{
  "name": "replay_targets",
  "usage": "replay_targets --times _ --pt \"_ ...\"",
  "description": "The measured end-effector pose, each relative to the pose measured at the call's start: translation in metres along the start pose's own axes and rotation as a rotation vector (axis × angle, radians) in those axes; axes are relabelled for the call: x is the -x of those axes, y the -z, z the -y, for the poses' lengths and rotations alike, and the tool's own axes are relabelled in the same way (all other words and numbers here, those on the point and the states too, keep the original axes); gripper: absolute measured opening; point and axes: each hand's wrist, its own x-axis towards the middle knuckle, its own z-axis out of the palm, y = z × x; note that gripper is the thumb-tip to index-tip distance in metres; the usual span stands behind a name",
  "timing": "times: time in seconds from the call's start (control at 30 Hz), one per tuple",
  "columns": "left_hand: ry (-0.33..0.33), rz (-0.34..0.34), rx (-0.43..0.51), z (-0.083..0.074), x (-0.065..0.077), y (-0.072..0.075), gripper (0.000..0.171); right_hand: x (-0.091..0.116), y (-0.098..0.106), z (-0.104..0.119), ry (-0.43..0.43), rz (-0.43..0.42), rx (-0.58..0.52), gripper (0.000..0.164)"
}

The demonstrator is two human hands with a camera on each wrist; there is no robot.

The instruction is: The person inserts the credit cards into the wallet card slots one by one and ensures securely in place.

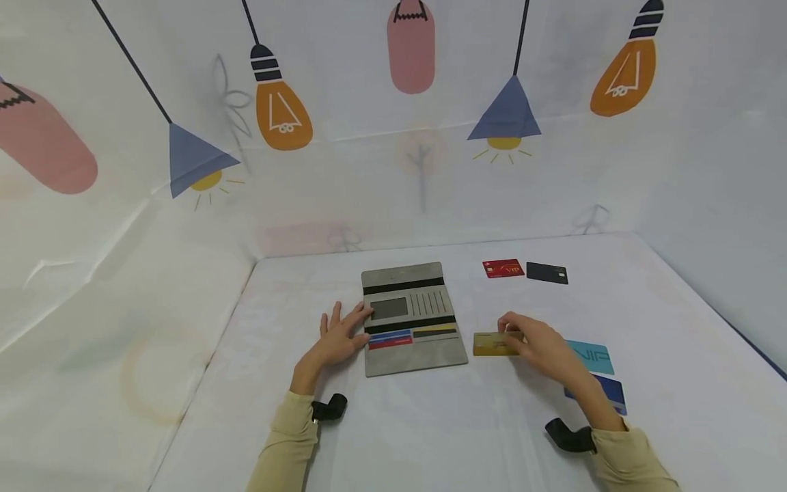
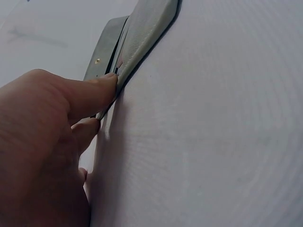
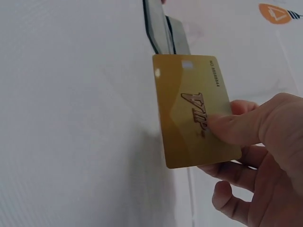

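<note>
An unfolded grey wallet (image 1: 418, 354) lies on the white table, with blue, red, yellow and dark card edges showing in its slots. My left hand (image 1: 337, 342) rests at its left side, fingers spread, thumb and forefinger touching the edge. In the left wrist view, the thumb (image 2: 97, 94) presses on the wallet's rim (image 2: 147, 42). To the right of the wallet, my right hand (image 1: 547, 348) pinches a gold VIP card (image 1: 488, 344) between thumb and fingers. The right wrist view shows the gold card (image 3: 182, 123) held face up, its far corner overlapping the wallet behind.
A red VIP card (image 1: 503, 268) and a black card (image 1: 547, 272) lie side by side at the back right. Partly behind my right forearm are a teal VIP card (image 1: 593, 357) and a blue card (image 1: 611, 393). A white sheet with printed lamps (image 1: 504, 116) hangs behind.
</note>
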Motion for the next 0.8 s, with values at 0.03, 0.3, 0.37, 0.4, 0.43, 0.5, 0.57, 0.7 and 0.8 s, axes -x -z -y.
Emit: replay_targets --times 0.03,0.3,0.37,0.4,0.43,0.5,0.57,0.7,0.8 --pt "0.001 0.000 0.001 0.000 0.001 0.000 0.055 -0.001 -0.001 0.001 -0.005 -0.001 -0.004 0.017" --pt "-0.014 0.000 -0.012 0.001 -0.002 0.000 0.055 -0.007 -0.005 0.005 -0.024 0.011 -0.016 0.016" --pt "-0.015 0.002 -0.015 0.002 -0.002 0.000 0.055 -0.009 -0.005 0.005 -0.024 0.018 -0.017 0.016" --pt "-0.016 0.003 -0.013 0.002 -0.003 0.000 0.055 -0.009 -0.004 0.006 -0.020 0.019 -0.016 0.016" --pt "-0.015 0.003 -0.008 0.002 -0.003 0.000 0.055 -0.010 -0.004 0.005 -0.021 0.016 -0.013 0.015" --pt "-0.012 0.006 -0.003 0.002 -0.002 0.000 0.055 -0.012 -0.002 0.005 -0.022 0.012 -0.008 0.015" --pt "-0.008 0.008 0.007 0.002 -0.002 0.000 0.055 -0.014 0.000 0.004 -0.020 0.007 -0.005 0.015" --pt "0.004 0.007 0.031 0.003 -0.001 -0.001 0.055 -0.020 0.003 0.003 0.000 -0.001 -0.006 0.015" --pt "0.022 0.007 0.039 0.004 -0.001 -0.002 0.056 -0.026 0.004 0.004 0.013 -0.007 -0.018 0.014"
